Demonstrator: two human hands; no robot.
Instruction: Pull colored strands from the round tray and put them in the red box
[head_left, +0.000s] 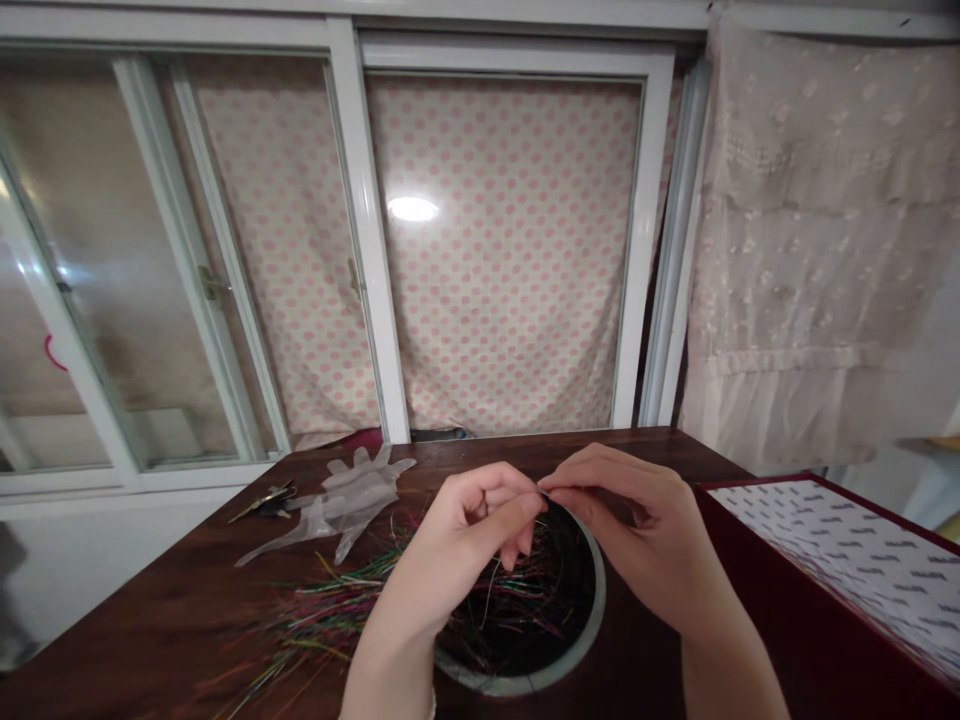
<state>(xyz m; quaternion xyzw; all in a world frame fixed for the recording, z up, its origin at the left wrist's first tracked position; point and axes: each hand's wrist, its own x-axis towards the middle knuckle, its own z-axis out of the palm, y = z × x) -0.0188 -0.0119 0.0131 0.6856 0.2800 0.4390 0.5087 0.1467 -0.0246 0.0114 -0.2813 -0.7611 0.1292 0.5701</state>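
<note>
Strands (pixel 346 582) of many colours, thin like hairs, are heaped in a round black dish (pixel 517 685) with a pale grey rim. Many of them are poked out past its left side and are spread over the dark brown worktop (pixel 135 610). Green, red, pink and silver can be seen.

Two bare hands are held up over the dish, with the tips nearly touching. On the left hand (pixel 484 520), the thumb and first finger are pressed close, and the other fingers are loosely curled. On the right hand (pixel 637 515), the thumb and first finger are brought together too, and the rest are bent. A tiny thing (pixel 544 493) is pinched between the tips of both hands, but what it is cannot be told. Below the left hand, one pale strand is seen; whether it is held cannot be told.

Behind the heap, a clear plastic glove (pixel 352 490) is laid flat, and some keys (pixel 266 502) are left just beside it. On the right, a dark red box (pixel 765 590) is seen, and its white part is covered with small dark marks. At the back, a window is covered by a pink-dotted curtain (pixel 502 270).
</note>
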